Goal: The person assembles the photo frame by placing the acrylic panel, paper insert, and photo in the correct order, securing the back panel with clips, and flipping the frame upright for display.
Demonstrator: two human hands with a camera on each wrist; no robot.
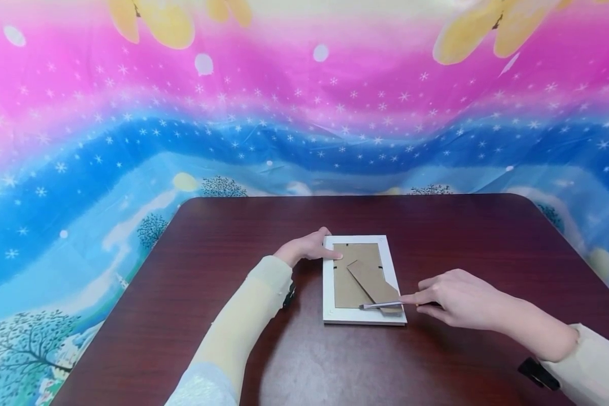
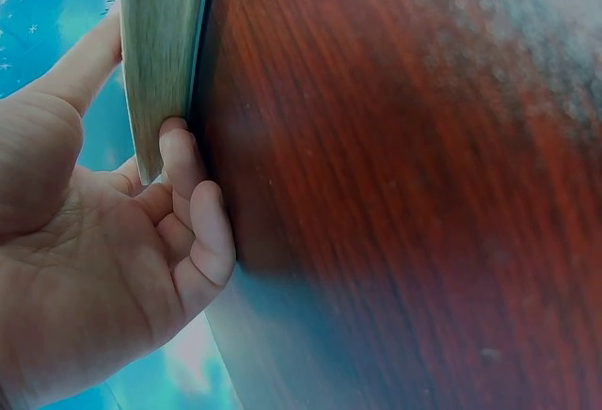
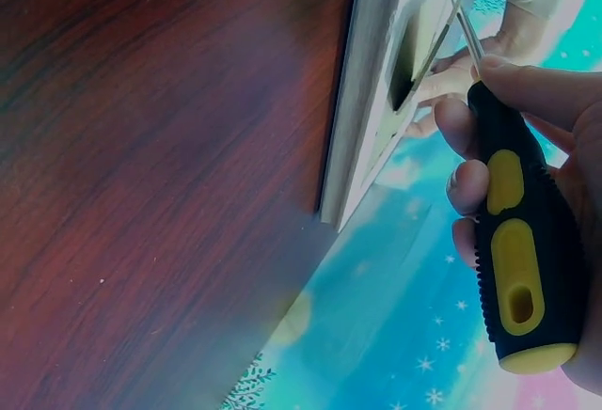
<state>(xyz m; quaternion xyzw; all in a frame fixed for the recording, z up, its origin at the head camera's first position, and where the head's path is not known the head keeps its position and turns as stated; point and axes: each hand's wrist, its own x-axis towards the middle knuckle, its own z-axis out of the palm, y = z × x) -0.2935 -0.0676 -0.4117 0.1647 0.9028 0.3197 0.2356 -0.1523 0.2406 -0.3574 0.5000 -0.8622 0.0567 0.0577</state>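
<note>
A white picture frame (image 1: 329,288) lies face down on the table, its brown backing board (image 1: 345,282) and slanting easel stand (image 1: 378,279) showing. My left hand (image 1: 308,247) holds the frame at its far left corner, thumb over the back. In the left wrist view, curled fingers (image 2: 212,231) touch the frame's side edge (image 2: 165,62). A screwdriver with a black and yellow handle (image 3: 527,260) is gripped in my right hand (image 1: 459,299). Its metal shaft (image 1: 383,305) reaches left over the frame, the tip by the backing's near edge. The handle is hidden in the head view.
The dark reddish-brown wooden table (image 1: 223,282) has rounded far corners. Behind it hangs a pink and blue patterned cloth (image 1: 304,113). A black strap piece (image 1: 538,373) sits at the right sleeve cuff.
</note>
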